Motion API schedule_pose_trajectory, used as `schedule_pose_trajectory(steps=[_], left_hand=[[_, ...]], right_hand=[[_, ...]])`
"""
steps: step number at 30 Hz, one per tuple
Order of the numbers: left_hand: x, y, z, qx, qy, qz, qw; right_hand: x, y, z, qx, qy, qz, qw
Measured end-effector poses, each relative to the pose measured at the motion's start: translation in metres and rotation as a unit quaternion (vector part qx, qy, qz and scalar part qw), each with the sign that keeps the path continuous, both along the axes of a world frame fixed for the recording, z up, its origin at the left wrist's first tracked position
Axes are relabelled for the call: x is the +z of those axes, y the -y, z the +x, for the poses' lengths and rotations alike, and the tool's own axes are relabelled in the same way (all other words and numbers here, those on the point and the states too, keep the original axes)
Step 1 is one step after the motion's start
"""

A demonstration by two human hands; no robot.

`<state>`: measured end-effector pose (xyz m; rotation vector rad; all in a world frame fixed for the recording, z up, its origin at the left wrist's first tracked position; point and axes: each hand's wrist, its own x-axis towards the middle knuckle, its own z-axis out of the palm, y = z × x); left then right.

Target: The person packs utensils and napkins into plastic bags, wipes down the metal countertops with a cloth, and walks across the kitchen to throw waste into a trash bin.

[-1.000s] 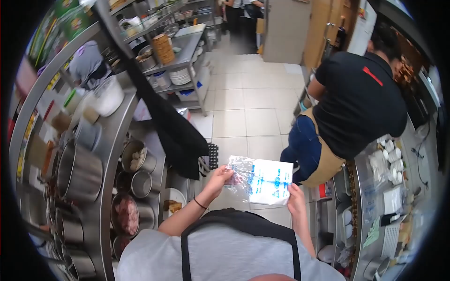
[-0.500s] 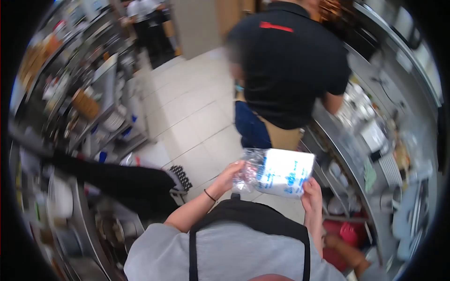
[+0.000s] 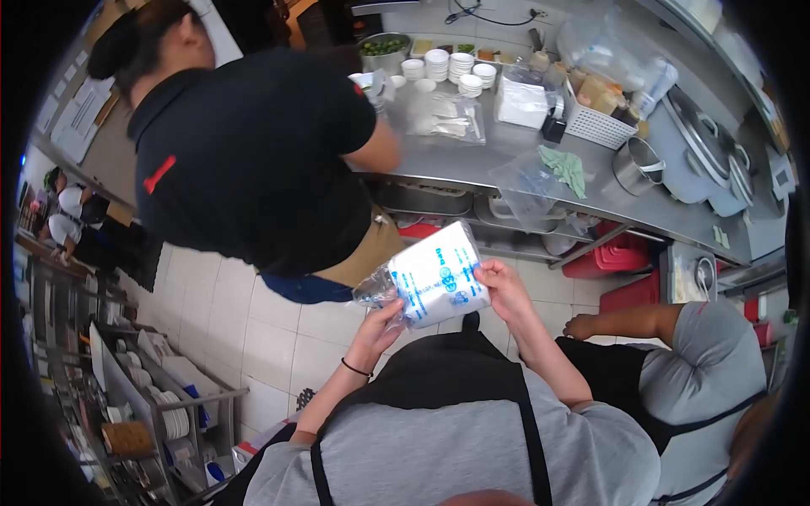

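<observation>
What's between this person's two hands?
A blue-printed white packet lies between the left hand and right hand, held by both, in the head view.

Packet between left hand and right hand, before bench. On bench, left to right: cups, cloth, pot; basket behind.
</observation>
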<state>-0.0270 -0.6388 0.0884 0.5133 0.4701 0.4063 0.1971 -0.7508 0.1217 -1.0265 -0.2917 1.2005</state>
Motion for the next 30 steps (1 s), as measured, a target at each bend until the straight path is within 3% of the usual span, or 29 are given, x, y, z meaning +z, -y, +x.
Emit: schedule_pose_trajectory(steps=[3,5,9,10,11,12,14,15,17,19,20,21,22,24,25,26,27,29,30], left_hand=[[0.000,-0.021,0.084,0.027,-0.079,0.015,0.996],[-0.026,-0.032,0.121,0.024,-0.103,-0.003,0.994],[-0.041,-0.040,0.166,0.035,-0.121,-0.027,0.992],[-0.035,-0.045,0.173,0.033,-0.127,-0.023,0.991],[-0.030,-0.052,0.184,0.029,-0.130,-0.018,0.991],[-0.025,-0.056,0.195,0.047,-0.123,0.002,0.991],[-0.026,-0.071,0.213,0.066,-0.137,0.019,0.988],[-0.022,-0.073,0.220,0.066,-0.152,0.006,0.986],[-0.019,-0.071,0.234,0.094,-0.179,0.016,0.979],[-0.007,-0.066,0.250,0.079,-0.180,0.004,0.981],[-0.006,-0.065,0.261,0.076,-0.192,-0.007,0.978],[-0.011,-0.068,0.275,0.057,-0.202,-0.009,0.978],[-0.014,-0.071,0.285,0.030,-0.215,-0.014,0.976],[-0.014,-0.076,0.312,-0.046,-0.245,-0.016,0.968],[-0.017,-0.081,0.333,-0.076,-0.250,-0.022,0.965],[-0.018,-0.086,0.354,-0.120,-0.257,-0.004,0.959],[-0.019,-0.089,0.378,-0.166,-0.257,0.019,0.952],[-0.023,-0.086,0.426,-0.220,-0.216,0.051,0.950],[-0.026,-0.092,0.445,-0.238,-0.219,0.060,0.944]], right_hand=[[-0.023,-0.024,0.077,-0.089,0.018,-0.096,0.991],[-0.055,-0.030,0.143,-0.277,-0.006,-0.190,0.942],[-0.082,-0.054,0.259,-0.420,0.117,-0.127,0.891],[-0.106,-0.054,0.293,-0.473,0.292,-0.169,0.814],[-0.129,-0.046,0.326,-0.505,0.456,-0.206,0.703],[-0.127,-0.036,0.348,-0.509,0.450,-0.211,0.703],[-0.107,-0.011,0.389,-0.332,0.722,-0.443,0.415],[-0.110,0.011,0.404,-0.322,0.717,-0.460,0.414],[-0.114,0.062,0.435,-0.250,0.732,-0.254,0.581],[-0.105,0.149,0.427,-0.447,0.676,-0.388,0.439],[-0.125,0.175,0.434,-0.525,0.613,-0.428,0.407],[-0.166,0.190,0.441,-0.546,0.552,-0.465,0.426],[-0.224,0.196,0.446,-0.509,0.484,-0.510,0.496],[-0.343,0.156,0.429,-0.244,0.319,-0.530,0.747],[-0.376,0.125,0.404,-0.069,0.250,-0.445,0.857],[-0.398,0.091,0.367,0.078,0.195,-0.328,0.921],[-0.305,0.053,0.333,0.131,0.217,-0.212,0.944],[-0.289,0.036,0.281,0.196,0.267,-0.310,0.891],[-0.286,0.046,0.268,0.195,0.265,-0.296,0.897]])
